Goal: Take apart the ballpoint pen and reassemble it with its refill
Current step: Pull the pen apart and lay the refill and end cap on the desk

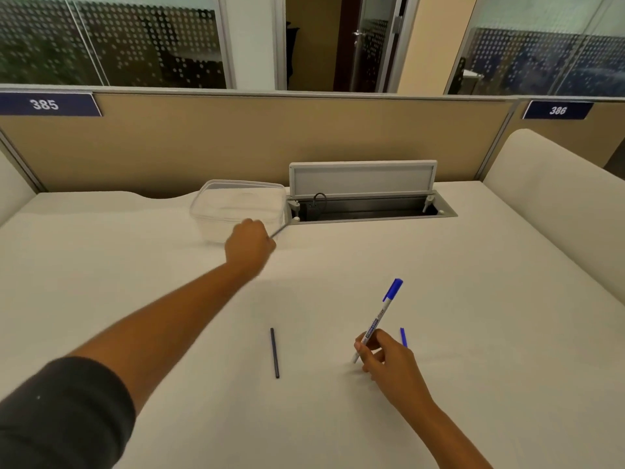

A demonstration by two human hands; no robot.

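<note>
My right hand [389, 362] grips the lower end of a white ballpoint pen barrel [377, 321] with a blue cap, held tilted up and to the right above the table. A dark refill [274, 353] lies loose on the white table between my arms. A small blue piece [403, 336] shows just behind my right hand. My left hand [249, 245] is stretched far forward, fingers closed around a thin grey rod [278, 230] that sticks out to the right, right beside the clear plastic container [236, 204].
An open cable hatch [363, 194] with its lid raised sits in the table behind the container. A beige partition [253, 140] closes off the back edge. A cushioned white side panel [554, 184] stands at the right.
</note>
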